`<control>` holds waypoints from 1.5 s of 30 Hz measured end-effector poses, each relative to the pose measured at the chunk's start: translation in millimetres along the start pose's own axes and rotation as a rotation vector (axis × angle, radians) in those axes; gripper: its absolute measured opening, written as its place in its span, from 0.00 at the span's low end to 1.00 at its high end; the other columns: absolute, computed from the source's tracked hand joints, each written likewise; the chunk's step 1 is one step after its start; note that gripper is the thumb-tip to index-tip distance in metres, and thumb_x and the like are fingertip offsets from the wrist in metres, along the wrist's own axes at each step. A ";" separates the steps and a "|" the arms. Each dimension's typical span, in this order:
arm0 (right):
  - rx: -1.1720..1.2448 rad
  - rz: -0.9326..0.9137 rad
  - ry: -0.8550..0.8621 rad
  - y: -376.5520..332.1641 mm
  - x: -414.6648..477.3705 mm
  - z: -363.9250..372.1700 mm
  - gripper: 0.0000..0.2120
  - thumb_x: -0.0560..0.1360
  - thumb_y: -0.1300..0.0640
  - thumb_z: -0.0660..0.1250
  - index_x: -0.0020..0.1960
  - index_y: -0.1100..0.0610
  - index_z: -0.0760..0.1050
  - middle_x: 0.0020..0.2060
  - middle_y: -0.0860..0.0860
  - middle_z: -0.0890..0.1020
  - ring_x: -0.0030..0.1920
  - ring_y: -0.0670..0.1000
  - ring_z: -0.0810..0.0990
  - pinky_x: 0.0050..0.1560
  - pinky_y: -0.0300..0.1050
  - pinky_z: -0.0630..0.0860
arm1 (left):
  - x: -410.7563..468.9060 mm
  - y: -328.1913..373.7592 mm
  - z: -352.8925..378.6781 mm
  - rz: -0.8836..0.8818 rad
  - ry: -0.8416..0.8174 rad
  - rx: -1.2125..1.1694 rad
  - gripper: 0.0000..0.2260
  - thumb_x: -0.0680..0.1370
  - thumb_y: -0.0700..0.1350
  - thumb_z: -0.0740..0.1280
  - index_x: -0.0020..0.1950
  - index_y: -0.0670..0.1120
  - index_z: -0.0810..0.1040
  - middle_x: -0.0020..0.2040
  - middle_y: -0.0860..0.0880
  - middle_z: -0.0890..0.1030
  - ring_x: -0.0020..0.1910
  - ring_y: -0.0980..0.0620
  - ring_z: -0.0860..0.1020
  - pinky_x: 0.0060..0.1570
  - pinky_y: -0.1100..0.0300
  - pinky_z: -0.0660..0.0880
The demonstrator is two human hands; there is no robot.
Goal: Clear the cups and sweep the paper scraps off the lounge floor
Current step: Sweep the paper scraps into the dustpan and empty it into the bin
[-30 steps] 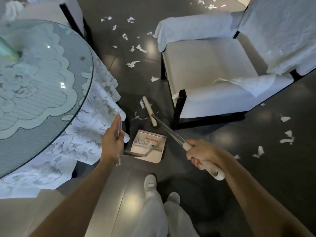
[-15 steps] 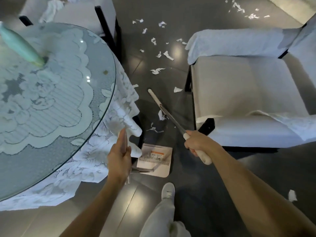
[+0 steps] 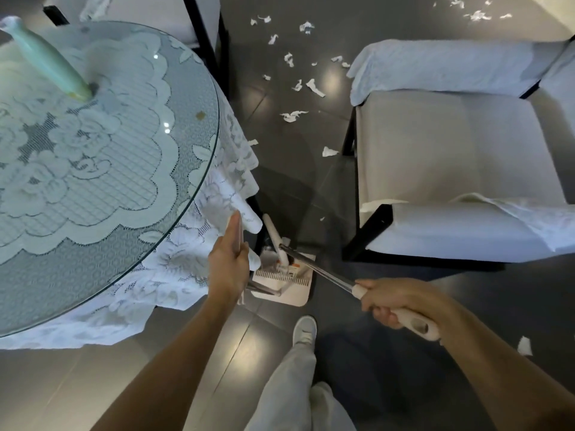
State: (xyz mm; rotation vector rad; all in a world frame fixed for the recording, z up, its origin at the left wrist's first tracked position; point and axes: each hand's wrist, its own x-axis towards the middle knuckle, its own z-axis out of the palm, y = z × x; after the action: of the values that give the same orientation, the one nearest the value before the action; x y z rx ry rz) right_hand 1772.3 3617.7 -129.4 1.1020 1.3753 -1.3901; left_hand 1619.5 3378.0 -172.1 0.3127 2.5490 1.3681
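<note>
My right hand (image 3: 395,301) is clenched round the pale grip at the near end of the broom (image 3: 320,269), fingers curled under it. The metal shaft runs from that fist up and to the left, sloping down to the floor (image 3: 389,384). Its white head (image 3: 275,241) lies at the far edge of the dustpan (image 3: 292,293), partly over the pan's mouth.

My left hand (image 3: 228,265) grasps the dustpan's thin upright handle, thumb laid along it. The pan sits flat on the dark tiles just right of that hand, between both hands and a little farther out. Inside it I can make out a comb edge, an orange label and some white bits, though I cannot tell how much paper is in there.

Most of the paper scraps (image 3: 292,116) lie loose on the floor farther off, strewn along the gap between the table and the armchair. Another cluster (image 3: 476,15) sits at the far right, and one lone piece (image 3: 525,346) lies near my right forearm.

On the left is the round glass-topped table (image 3: 109,244), with a white lace tablecloth (image 3: 174,265) under the glass and hanging over the edge beside my left hand. A pale green object (image 3: 46,62) stands on the table at far left. On the right is a white armchair (image 3: 451,157) with a dark frame. Close in, between my arms, I see a light trouser leg and a pale shoe (image 3: 305,329).
</note>
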 end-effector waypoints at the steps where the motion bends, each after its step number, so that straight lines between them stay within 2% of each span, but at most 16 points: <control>1: 0.016 -0.002 -0.009 6.8 -10.5 -0.2 0.27 0.77 0.66 0.61 0.72 0.48 0.64 0.24 0.50 0.73 0.22 0.43 0.67 0.21 0.34 0.65 | -1.3 1.8 -0.8 -0.010 -0.002 -0.004 0.28 0.80 0.34 0.60 0.76 0.56 0.61 0.57 0.55 0.76 0.57 0.61 0.74 0.56 0.69 0.64; 2: 0.028 -0.010 -0.009 12.9 -20.5 -0.6 0.26 0.77 0.67 0.61 0.72 0.49 0.65 0.24 0.50 0.73 0.21 0.43 0.67 0.20 0.34 0.65 | -2.8 2.9 -1.9 -0.015 -0.004 -0.010 0.29 0.80 0.34 0.60 0.76 0.56 0.61 0.61 0.54 0.75 0.60 0.60 0.72 0.56 0.72 0.64; 4: 0.047 -0.035 -0.008 23.6 -39.0 0.0 0.26 0.78 0.68 0.60 0.72 0.50 0.63 0.24 0.51 0.71 0.20 0.43 0.66 0.19 0.34 0.65 | -7.2 3.6 -4.6 -0.010 -0.003 -0.027 0.29 0.79 0.32 0.60 0.77 0.54 0.61 0.64 0.60 0.69 0.59 0.74 0.66 0.53 0.80 0.62; 6: 0.060 -0.065 -0.014 32.6 -54.3 1.6 0.27 0.78 0.69 0.58 0.73 0.50 0.62 0.25 0.52 0.70 0.19 0.42 0.66 0.18 0.33 0.64 | -13.3 2.0 -8.2 0.007 -0.029 -0.093 0.30 0.78 0.29 0.59 0.77 0.51 0.61 0.67 0.62 0.65 0.56 0.83 0.62 0.57 0.80 0.61; 8: 0.077 -0.086 0.003 39.8 -64.7 1.5 0.26 0.78 0.69 0.59 0.72 0.50 0.63 0.25 0.52 0.70 0.19 0.43 0.66 0.18 0.34 0.65 | -20.8 1.1 -11.7 0.019 -0.072 -0.121 0.30 0.78 0.28 0.58 0.77 0.51 0.61 0.68 0.62 0.65 0.60 0.80 0.62 0.63 0.73 0.61; 12: 0.122 -0.145 0.066 46.5 -71.4 -3.4 0.20 0.78 0.69 0.59 0.66 0.52 0.66 0.25 0.52 0.70 0.19 0.43 0.66 0.18 0.34 0.65 | -30.3 0.6 -11.6 0.019 -0.121 -0.118 0.30 0.79 0.29 0.58 0.76 0.52 0.62 0.67 0.62 0.67 0.70 0.63 0.65 0.70 0.61 0.62; 16: 0.096 -0.223 0.214 36.8 -50.6 4.5 0.19 0.77 0.69 0.59 0.65 0.56 0.67 0.23 0.52 0.70 0.19 0.45 0.66 0.18 0.35 0.64 | -29.7 2.8 -7.3 0.063 -0.200 -0.114 0.30 0.79 0.29 0.59 0.76 0.53 0.61 0.56 0.64 0.70 0.59 0.66 0.70 0.67 0.58 0.64; 20: -0.105 -0.252 0.402 16.4 -8.5 13.2 0.21 0.76 0.65 0.60 0.69 0.56 0.65 0.33 0.57 0.75 0.27 0.51 0.72 0.28 0.43 0.71 | -11.1 6.0 -4.2 0.132 -0.216 0.009 0.29 0.80 0.33 0.60 0.76 0.56 0.61 0.64 0.44 0.75 0.63 0.53 0.73 0.63 0.61 0.66; 22: -0.116 -0.245 0.438 9.3 12.8 11.7 0.22 0.77 0.64 0.60 0.69 0.55 0.64 0.35 0.58 0.76 0.31 0.52 0.74 0.33 0.45 0.74 | 2.7 6.4 -3.0 0.145 -0.209 0.041 0.29 0.80 0.34 0.61 0.76 0.58 0.61 0.65 0.45 0.75 0.62 0.56 0.72 0.64 0.59 0.67; 25: -0.078 -0.221 0.410 5.4 36.9 7.8 0.26 0.77 0.65 0.59 0.73 0.51 0.61 0.37 0.58 0.76 0.31 0.51 0.74 0.32 0.44 0.73 | 21.0 8.8 1.0 0.126 -0.194 0.014 0.30 0.79 0.32 0.61 0.74 0.59 0.62 0.63 0.59 0.72 0.61 0.65 0.71 0.65 0.53 0.71; 28: -0.016 -0.156 0.359 4.4 45.4 5.2 0.30 0.76 0.65 0.59 0.75 0.47 0.59 0.37 0.56 0.75 0.29 0.47 0.71 0.28 0.39 0.69 | 31.2 6.7 6.0 0.110 -0.222 -0.036 0.30 0.79 0.30 0.61 0.75 0.56 0.64 0.62 0.65 0.70 0.60 0.73 0.68 0.69 0.56 0.66; 35: 0.068 -0.005 0.101 53.5 0.6 36.6 0.33 0.75 0.69 0.59 0.74 0.44 0.61 0.24 0.50 0.73 0.20 0.43 0.67 0.20 0.34 0.65 | 27.3 7.7 6.2 0.132 -0.207 0.103 0.29 0.80 0.36 0.62 0.76 0.60 0.60 0.62 0.50 0.74 0.59 0.55 0.73 0.61 0.64 0.65; 37: 0.060 -0.025 0.073 72.4 -13.5 46.9 0.35 0.74 0.69 0.59 0.75 0.43 0.58 0.21 0.49 0.73 0.19 0.43 0.67 0.20 0.35 0.65 | 23.8 5.9 5.8 0.131 -0.209 0.087 0.29 0.80 0.36 0.62 0.76 0.59 0.61 0.67 0.48 0.73 0.64 0.57 0.71 0.61 0.70 0.62; 39: 0.076 -0.056 0.092 90.0 -26.8 57.2 0.35 0.74 0.69 0.59 0.75 0.43 0.58 0.20 0.48 0.73 0.19 0.43 0.67 0.20 0.35 0.65 | 13.8 1.0 0.4 0.156 -0.211 0.061 0.29 0.80 0.34 0.62 0.76 0.57 0.62 0.70 0.51 0.70 0.64 0.63 0.69 0.59 0.77 0.61; 42: 0.097 -0.099 0.139 113.7 -43.3 80.1 0.32 0.74 0.69 0.60 0.73 0.46 0.62 0.21 0.49 0.73 0.20 0.43 0.68 0.20 0.36 0.66 | -16.9 -10.0 -15.2 0.187 -0.264 -0.047 0.28 0.79 0.32 0.61 0.76 0.54 0.63 0.69 0.59 0.67 0.71 0.58 0.65 0.66 0.67 0.61; 45: 0.082 -0.133 0.197 135.3 -60.1 115.1 0.32 0.74 0.69 0.59 0.73 0.47 0.61 0.23 0.51 0.73 0.21 0.45 0.68 0.21 0.38 0.66 | -46.5 -18.1 -34.3 0.238 -0.329 -0.064 0.29 0.79 0.31 0.60 0.76 0.54 0.63 0.69 0.56 0.68 0.70 0.56 0.65 0.69 0.57 0.62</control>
State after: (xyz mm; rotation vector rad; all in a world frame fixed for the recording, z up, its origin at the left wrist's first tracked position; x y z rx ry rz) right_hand 1916.2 3500.4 -102.6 1.2478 1.5677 -1.4753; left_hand 1652.0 3327.5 -164.2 0.7802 2.2479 1.3421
